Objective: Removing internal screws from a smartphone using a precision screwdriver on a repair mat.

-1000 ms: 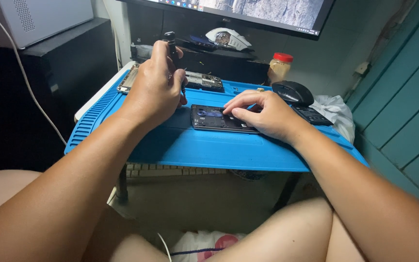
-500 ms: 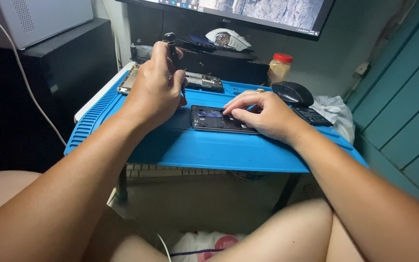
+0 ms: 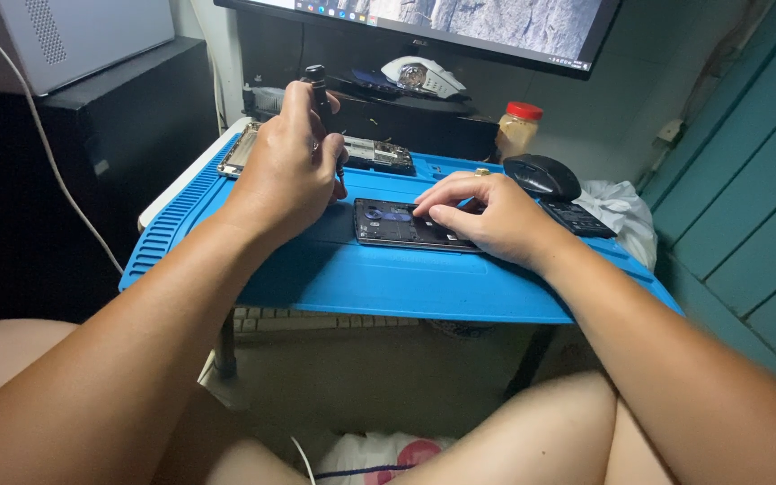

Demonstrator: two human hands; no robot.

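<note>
A wide monitor (image 3: 460, 27) with a thin black frame stands at the back, above the blue work mat (image 3: 388, 269); its screen shows a grey, rocky picture with a dark strip of small icons along the lower edge. Below its right end, behind the mat, stands a small clear jar (image 3: 518, 128) with a red lid and yellowish contents.

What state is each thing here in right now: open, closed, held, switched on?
Phone: back cover off, insides showing, flat on the blue mat.
Screwdriver: upright, gripped in the left hand.
Right hand: fingers pressing on the phone.
Monitor: switched on.
Jar: red lid on.
Computer mouse: untouched, on the mat.
</note>
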